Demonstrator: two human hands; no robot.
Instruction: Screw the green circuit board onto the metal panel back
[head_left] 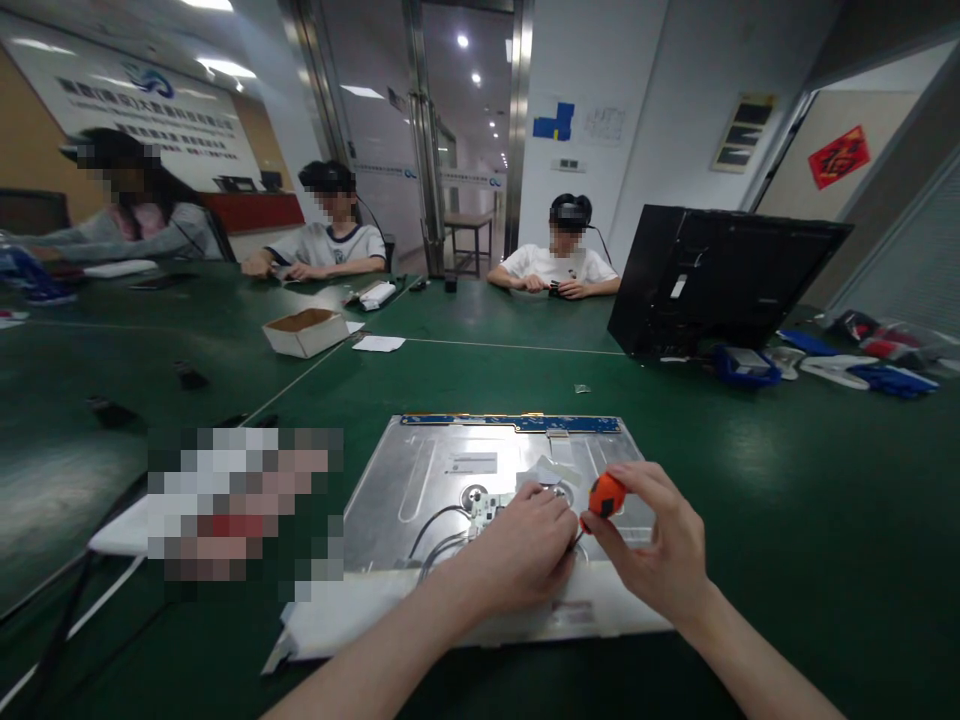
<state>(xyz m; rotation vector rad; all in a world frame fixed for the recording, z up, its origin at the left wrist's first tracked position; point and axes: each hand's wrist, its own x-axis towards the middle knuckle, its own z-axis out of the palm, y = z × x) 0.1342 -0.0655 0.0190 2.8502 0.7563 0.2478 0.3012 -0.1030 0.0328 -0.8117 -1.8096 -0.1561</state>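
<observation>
Office premises in use as an electronics workbench area, company lettering on wall sign [157, 110], glazed door [469, 130] onto lit corridor, large green desk [780, 450] bearing metal-backed display panel [375, 500], black monitor housing [720, 285], seated people

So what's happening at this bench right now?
The right hand grips an orange-and-black screwdriver, its tip angled down at a metal-backed panel. The left hand rests on the panel beside the tip, hiding the contact point. The blue circuit strip sits along the panel's far edge.
</observation>
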